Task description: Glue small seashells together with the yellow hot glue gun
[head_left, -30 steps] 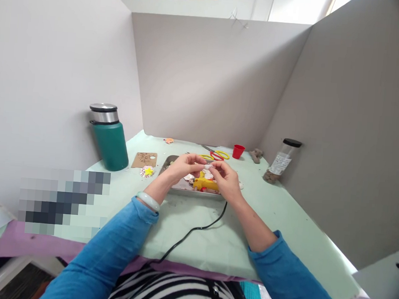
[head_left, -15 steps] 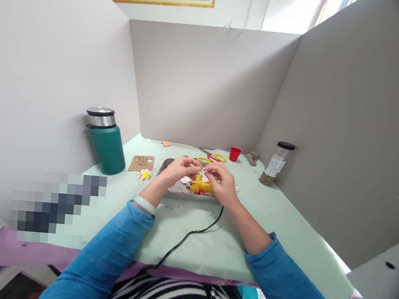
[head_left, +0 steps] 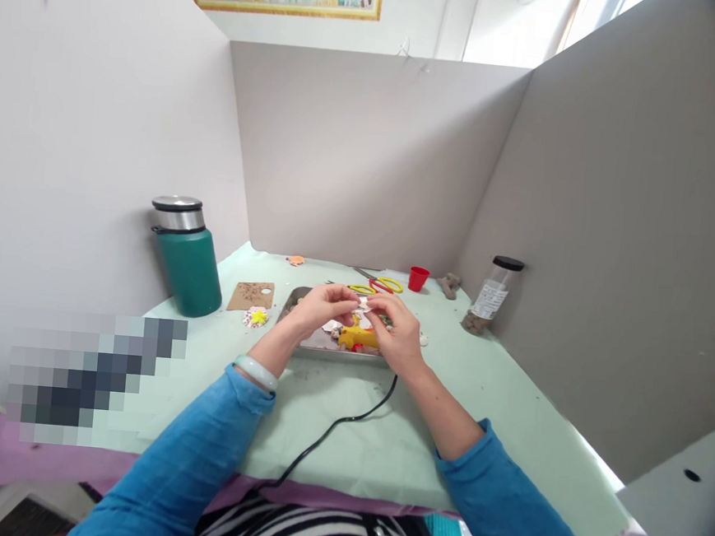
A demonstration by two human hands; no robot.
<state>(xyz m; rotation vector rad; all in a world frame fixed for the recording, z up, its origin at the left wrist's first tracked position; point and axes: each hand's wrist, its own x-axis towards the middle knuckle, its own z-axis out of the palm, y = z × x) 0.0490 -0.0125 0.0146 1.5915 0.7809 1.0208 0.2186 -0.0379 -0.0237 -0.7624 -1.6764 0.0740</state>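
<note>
Between the fingertips of both hands is a small white piece, too small to tell its kind. My left hand pinches it from the left, and my right hand pinches it from the right. Both hands are over a metal tray. In the tray, just below the fingers, lies a yellow hot glue gun among white pieces and other small bits. A black cord runs from beside the tray to the table's front edge.
Behind the tray lie scissors with yellow and red handles and a red cup. A green flask and a brown card are left, near a yellow flower piece. Right stands a black-lidded jar. Grey panels enclose the table.
The white piece between my fingers has turned and now shows a broader face. Both hands stay over the tray. The whole view has shifted slightly.
</note>
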